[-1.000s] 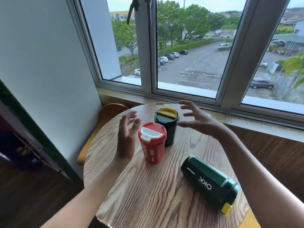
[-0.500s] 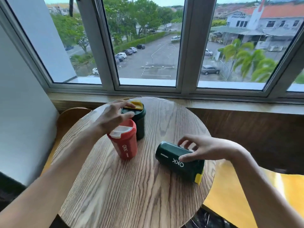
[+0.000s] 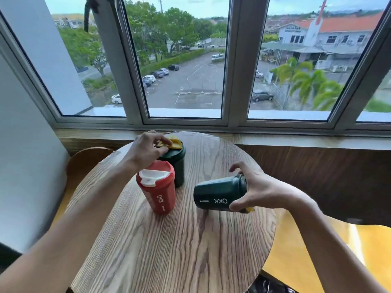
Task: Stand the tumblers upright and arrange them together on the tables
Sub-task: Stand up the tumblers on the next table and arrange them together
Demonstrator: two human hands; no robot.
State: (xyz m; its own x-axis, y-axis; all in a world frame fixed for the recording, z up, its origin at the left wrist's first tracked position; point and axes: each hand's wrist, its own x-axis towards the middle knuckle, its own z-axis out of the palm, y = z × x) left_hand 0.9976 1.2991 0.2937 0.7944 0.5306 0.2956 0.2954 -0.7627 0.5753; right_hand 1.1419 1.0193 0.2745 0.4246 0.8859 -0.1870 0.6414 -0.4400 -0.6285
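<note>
Two tumblers stand upright and touching on the round table (image 3: 169, 240): the red tumbler (image 3: 157, 190) and, behind it, a green tumbler (image 3: 176, 159) whose yellow lid the left hand (image 3: 146, 149) pinches. The right hand (image 3: 257, 189) grips the tilted third tumbler (image 3: 218, 194), lifted beside the pair; it remains to be stood up. All lids closed; contents unseen.

Upright green tumbler (image 3: 176, 166): lower left body hidden behind red tumbler (image 3: 156, 187); part of yellow lid covered by left hand (image 3: 146, 150). Tilted green tumbler (image 3: 220, 194): lid end mostly hidden by right hand (image 3: 259, 190), only a yellow sliver visible; contact with table (image 3: 179, 250) cannot be told. Both forearms cut off at bottom edge. Yellow chair (image 3: 317, 261) cut off at right.
</note>
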